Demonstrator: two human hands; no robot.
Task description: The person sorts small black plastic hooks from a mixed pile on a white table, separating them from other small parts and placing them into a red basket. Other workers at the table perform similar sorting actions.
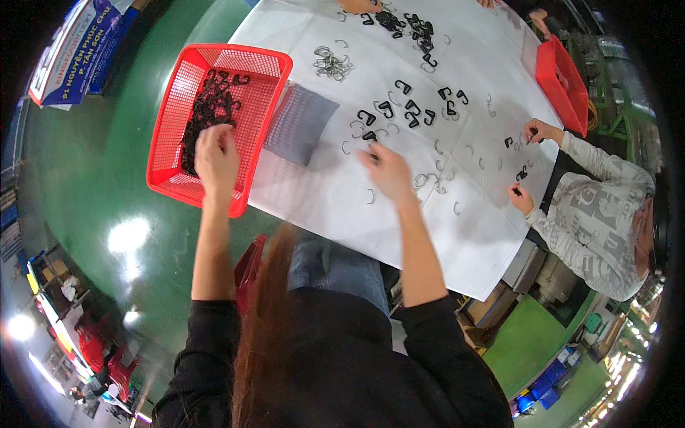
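My left hand (217, 158) is over the red plastic basket (271, 107), its fingers curled together. Whatever those fingers may hold is hidden. Beneath and beyond it, a heap of black hook-shaped pieces (214, 100) lies in the basket. Over the white table, my right hand (389, 173) is smeared by motion, fingers drawn together with a small dark piece at their tips that I cannot make out clearly. Just past it are loose black hooks (366, 118) and thin pale curved strips (345, 148).
A grey-blue packet (302, 123) lies beside the basket. Farther off are a pile of pale strips (332, 64) and black hooks (419, 28). At the right, a co-worker (596, 221) handles black pieces near another red basket (560, 85). More hands show at the far edge.
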